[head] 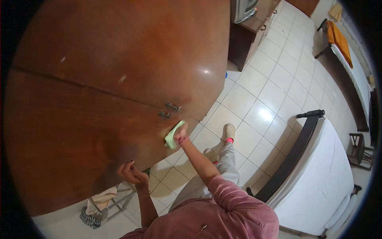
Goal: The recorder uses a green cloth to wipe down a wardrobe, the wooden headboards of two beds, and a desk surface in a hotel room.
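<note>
My right hand (180,133) presses a light green cloth (171,138) against the lower part of a brown wooden wardrobe door (74,125). Just above the cloth, two dark metal handles (169,110) flank the seam between this door and its neighbour (143,47). My left hand (133,174) is raised in front of the door to the left, its fingers loosely curled with nothing visible in them. Whether its fingertips touch the wood cannot be made out.
A folding rack (121,198) with draped fabric (103,199) stands at lower left. To the right is a bed (316,179) with a white sheet and dark frame. A wooden cabinet (243,38) stands beyond the wardrobe; another bed (347,62) lies across the tiled floor (253,80).
</note>
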